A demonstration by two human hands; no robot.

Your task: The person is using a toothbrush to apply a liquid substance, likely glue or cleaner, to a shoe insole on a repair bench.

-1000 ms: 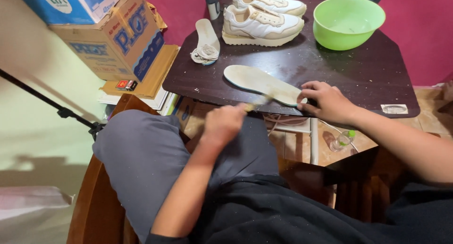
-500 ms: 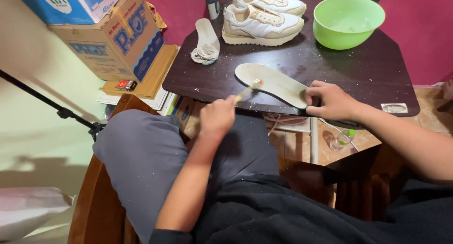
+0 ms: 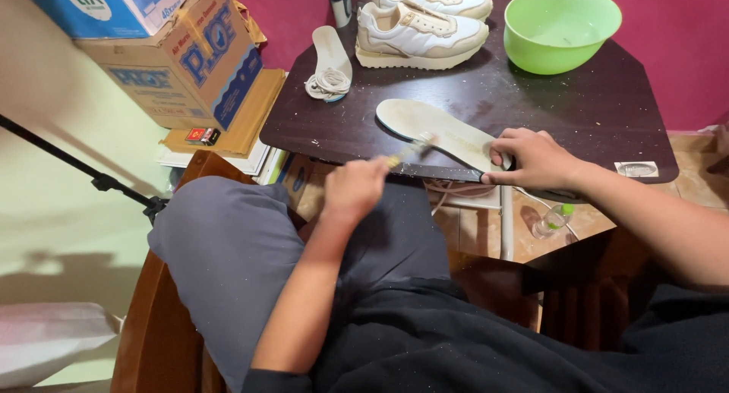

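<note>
A pale shoe insole (image 3: 437, 129) lies flat near the front edge of the dark table (image 3: 577, 112). My right hand (image 3: 534, 159) presses down on the insole's near end. My left hand (image 3: 354, 188) grips a small brush (image 3: 410, 151), blurred with motion, whose head touches the insole's middle. A pair of white sneakers (image 3: 421, 32) stands at the back of the table. A second insole (image 3: 332, 53) with coiled white laces (image 3: 328, 82) on it lies at the table's left.
A green plastic bowl (image 3: 560, 27) sits at the back right. Cardboard boxes (image 3: 178, 55) stack to the left on flat books. A small plastic bottle (image 3: 552, 220) stands on the floor under the table. My legs rest on a wooden chair (image 3: 156, 325).
The brush in my left hand has stroked back and forth over the insole. The insole shifted slightly under my right hand, which stays pressed on its end.
</note>
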